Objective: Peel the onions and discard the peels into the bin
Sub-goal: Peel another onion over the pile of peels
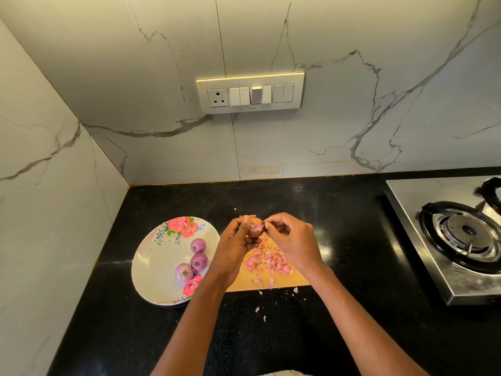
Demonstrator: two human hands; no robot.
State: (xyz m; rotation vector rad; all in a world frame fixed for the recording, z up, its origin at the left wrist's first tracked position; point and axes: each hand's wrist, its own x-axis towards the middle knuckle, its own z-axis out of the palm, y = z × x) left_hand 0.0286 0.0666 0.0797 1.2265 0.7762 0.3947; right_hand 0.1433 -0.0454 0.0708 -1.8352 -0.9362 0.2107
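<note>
Floral plate (pixel 156 263) holds three peeled onions (pixel 199 262); peels (pixel 268 260) litter board (pixel 296 279)

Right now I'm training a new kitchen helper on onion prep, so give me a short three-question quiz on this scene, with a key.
1. True or false: the peels lie in a heap on the wooden cutting board.
2. How many onions sit on the floral plate?
A. two
B. three
C. five
3. Fill in: the left hand holds an onion while the right hand pinches its ____.

Key: 1 true; 2 B; 3 skin. No bin shows in this view, and a few scraps lie on the black counter in front of the board.
</note>
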